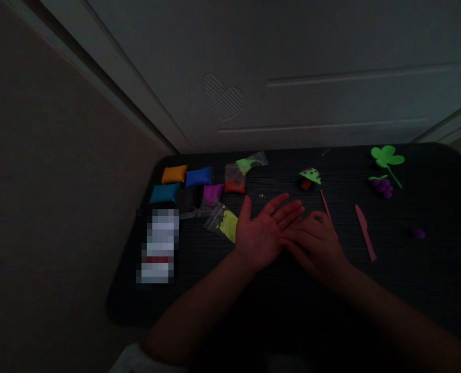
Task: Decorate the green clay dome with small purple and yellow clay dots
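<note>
My left hand (263, 228) lies palm up over the dark table (428, 280), fingers stretched out and apart. My right hand (316, 243) rests palm down beside it, its fingertips laid on the left palm's fingers; whether anything sits between them is hidden. A thin pink stick (326, 206) lies just behind my right hand. A pink plastic knife (365, 232) lies to the right. A yellow clay bag (225, 221) sits by my left wrist.
Orange (174, 173), blue (198, 176), teal (164, 193), magenta (212, 194) and red (235, 182) clay packets lie at the table's back left. A small green clay tree (310, 177), a green leaf with purple grapes (386, 168) and a purple lump (419, 233) sit right. A white door stands behind.
</note>
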Tool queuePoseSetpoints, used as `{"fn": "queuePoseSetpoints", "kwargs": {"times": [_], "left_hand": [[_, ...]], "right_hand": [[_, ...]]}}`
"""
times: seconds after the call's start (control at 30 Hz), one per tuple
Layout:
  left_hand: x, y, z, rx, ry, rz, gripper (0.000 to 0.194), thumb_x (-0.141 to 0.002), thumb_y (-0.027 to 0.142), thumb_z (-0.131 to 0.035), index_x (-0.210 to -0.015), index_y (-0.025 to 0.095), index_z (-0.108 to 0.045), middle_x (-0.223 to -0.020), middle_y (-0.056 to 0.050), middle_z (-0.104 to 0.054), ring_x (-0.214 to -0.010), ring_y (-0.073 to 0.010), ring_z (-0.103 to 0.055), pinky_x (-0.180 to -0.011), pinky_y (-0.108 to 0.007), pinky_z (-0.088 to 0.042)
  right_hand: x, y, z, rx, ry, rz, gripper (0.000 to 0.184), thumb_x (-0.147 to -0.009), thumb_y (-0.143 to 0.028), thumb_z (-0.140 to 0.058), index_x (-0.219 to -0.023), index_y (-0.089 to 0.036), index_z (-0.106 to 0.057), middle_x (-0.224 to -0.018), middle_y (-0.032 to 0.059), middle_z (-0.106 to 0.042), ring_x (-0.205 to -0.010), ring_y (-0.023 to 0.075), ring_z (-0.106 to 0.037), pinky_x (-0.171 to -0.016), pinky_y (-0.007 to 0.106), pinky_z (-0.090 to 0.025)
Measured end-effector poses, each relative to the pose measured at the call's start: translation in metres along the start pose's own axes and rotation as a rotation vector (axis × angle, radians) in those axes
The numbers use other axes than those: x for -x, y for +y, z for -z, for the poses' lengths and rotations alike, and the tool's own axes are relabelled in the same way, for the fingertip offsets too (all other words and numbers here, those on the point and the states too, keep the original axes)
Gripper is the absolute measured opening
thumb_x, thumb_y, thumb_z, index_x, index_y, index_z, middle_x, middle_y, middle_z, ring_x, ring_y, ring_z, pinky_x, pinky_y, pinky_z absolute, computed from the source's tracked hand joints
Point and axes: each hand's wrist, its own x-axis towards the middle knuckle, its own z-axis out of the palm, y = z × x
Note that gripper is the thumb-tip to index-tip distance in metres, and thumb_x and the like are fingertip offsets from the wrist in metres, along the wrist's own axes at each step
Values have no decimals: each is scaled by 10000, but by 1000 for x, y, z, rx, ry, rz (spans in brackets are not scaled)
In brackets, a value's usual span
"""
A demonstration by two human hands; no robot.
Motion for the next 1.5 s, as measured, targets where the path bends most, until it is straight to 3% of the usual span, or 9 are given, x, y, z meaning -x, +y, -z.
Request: {"fn": "queuePoseSetpoints", "kwargs": {"times": [0.13,0.27,0.37,0.6,0.8,1.5], "left_hand": [[-1,-3,0,-79,10,-12,584,-817,596,-306,-997,138,-620,-1039,-115,-634,-1036,-226,-550,-904,-349,-381],[-3,-9,2,-213,31,-75,241,-770,307,-581,-884,111,-664,-887,-73,-659,-860,-150,-583,-810,-255,-400],[-3,-12,3,-300,28,-90,136,-723,184,-628,-820,107,-684,-837,-60,-659,-829,-140,-576,-821,-255,-390],[-3,-13,5,-387,-1,-72,163,-756,235,-598,-798,111,-694,-836,-78,-659,-844,-168,-570,-869,-312,-388],[-2,-12,5,-403,-2,-81,161,-756,259,-591,-782,145,-702,-827,-58,-650,-810,-160,-570,-825,-296,-411],[-2,-11,7,-372,53,-30,65,-685,181,-670,-716,129,-694,-756,-34,-656,-720,-112,-568,-760,-262,-408]], "right_hand": [[-3,3,5,-6,63,-12,153,-797,-157,-557,-928,-222,-601,-853,6,-658,-806,156,-572,-806,373,-354],[-6,10,12,8,204,-81,71,-748,-232,-632,-785,-219,-574,-782,14,-618,-790,177,-559,-775,376,-390],[-6,15,16,12,258,-118,117,-727,-253,-657,-748,-214,-549,-755,16,-594,-779,181,-547,-755,372,-407],[-7,15,19,-10,238,-76,47,-766,-225,-610,-812,-222,-620,-770,14,-621,-756,168,-571,-762,367,-404],[-7,14,19,-34,276,-96,99,-720,-249,-665,-747,-211,-578,-723,8,-595,-726,165,-561,-742,365,-420],[-7,13,17,-118,157,-55,163,-740,-186,-638,-902,-180,-621,-867,50,-621,-825,159,-572,-746,329,-475]]}}
